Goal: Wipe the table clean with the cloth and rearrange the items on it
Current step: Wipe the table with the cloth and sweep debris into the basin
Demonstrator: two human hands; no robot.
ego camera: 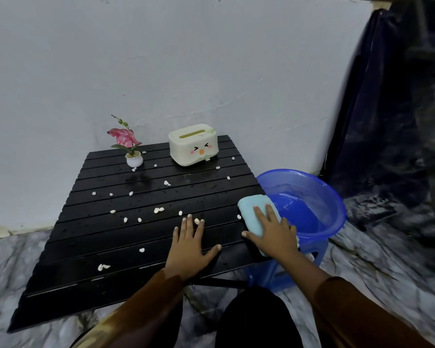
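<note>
Head view: hands spread flat, left (pixel 190 244) on crumb-strewn table (pixel 86 272), right (pixel 274 232) on cloth (pixel 251 209) beside basin (pixel 337 209).

Cloth (pixel 254 209) half under right hand (pixel 274 232) — sleeves cut off.

A home room: a low black slatted table (pixel 126 237) on a marbled floor (pixel 377 259) against a plain white wall (pixel 161 59).

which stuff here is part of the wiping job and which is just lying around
Job: cloth under right hand, table, crumbs, flowerpot, tissue box, left hand.
Lying about: blue basin, blue stool, dark curtain.
</note>
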